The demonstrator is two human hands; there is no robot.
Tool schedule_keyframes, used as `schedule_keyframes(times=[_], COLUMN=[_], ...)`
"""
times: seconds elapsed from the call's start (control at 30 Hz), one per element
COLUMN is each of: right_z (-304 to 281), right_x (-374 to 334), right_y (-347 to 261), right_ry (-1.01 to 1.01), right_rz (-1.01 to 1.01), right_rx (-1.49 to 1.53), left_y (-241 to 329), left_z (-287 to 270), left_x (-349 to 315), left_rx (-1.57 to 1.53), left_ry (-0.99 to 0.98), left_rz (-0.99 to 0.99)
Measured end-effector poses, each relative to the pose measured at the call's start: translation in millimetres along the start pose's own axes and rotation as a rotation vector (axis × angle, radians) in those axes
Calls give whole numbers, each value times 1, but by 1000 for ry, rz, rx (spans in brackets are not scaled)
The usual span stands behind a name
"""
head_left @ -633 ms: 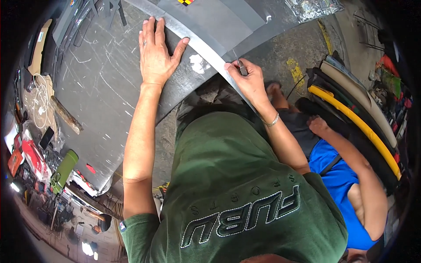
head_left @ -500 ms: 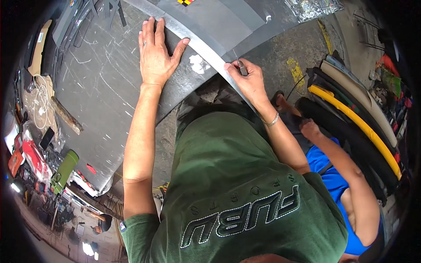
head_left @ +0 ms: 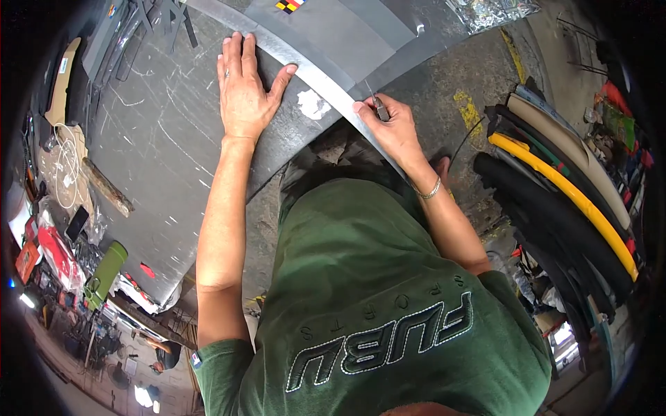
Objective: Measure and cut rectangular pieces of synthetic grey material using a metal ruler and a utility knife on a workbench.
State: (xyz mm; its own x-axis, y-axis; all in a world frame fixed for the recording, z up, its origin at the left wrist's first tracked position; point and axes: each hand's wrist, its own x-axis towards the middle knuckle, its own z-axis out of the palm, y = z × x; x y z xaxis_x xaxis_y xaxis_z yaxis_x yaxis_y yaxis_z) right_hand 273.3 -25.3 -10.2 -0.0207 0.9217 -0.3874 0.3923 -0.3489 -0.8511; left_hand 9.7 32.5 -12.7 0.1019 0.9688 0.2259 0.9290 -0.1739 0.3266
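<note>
A long metal straightedge (head_left: 305, 66) runs diagonally across the dark worktable (head_left: 159, 132) and lies along a grey sheet (head_left: 333, 41). My left hand (head_left: 244, 100) is spread flat, fingers apart, with its fingertips at the straightedge. My right hand (head_left: 394, 130) is closed round a slim knife (head_left: 381, 109) with a dark handle. Its thin metal tip points away from me, at the near corner of the sheet. My right thumb rests by the straightedge's edge. A white patch (head_left: 313, 104) marks the tabletop between my hands.
Rolls of material, one a yellow roll (head_left: 569, 201), stand at the right. Grey offcuts (head_left: 104, 45) lie at the table's far left. Along its left edge are a wooden stick (head_left: 106, 186), a phone (head_left: 78, 222) and a green roll (head_left: 107, 274). A clear plastic bag (head_left: 489, 12) lies far right.
The person in blue at my right has moved out of view, except for what looks like a foot beyond my right wrist. My hands have barely moved.
</note>
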Motion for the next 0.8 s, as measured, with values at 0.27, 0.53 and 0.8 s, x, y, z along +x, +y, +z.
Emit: schedule_keyframes(times=[0.27,0.53,0.8], right_z=[-1,-2,-4], right_x=[1,1,2], right_y=[-1,0,1], right_ry=[-13,-32,-40], right_rz=[5,-23,-36], right_rx=[-20,14,24], left_y=[0,1,0], left_z=[0,-1,-1], left_x=[0,0,1], left_rx=[6,1,-9], left_ry=[-8,-6,1], left_rz=[-11,-7,6])
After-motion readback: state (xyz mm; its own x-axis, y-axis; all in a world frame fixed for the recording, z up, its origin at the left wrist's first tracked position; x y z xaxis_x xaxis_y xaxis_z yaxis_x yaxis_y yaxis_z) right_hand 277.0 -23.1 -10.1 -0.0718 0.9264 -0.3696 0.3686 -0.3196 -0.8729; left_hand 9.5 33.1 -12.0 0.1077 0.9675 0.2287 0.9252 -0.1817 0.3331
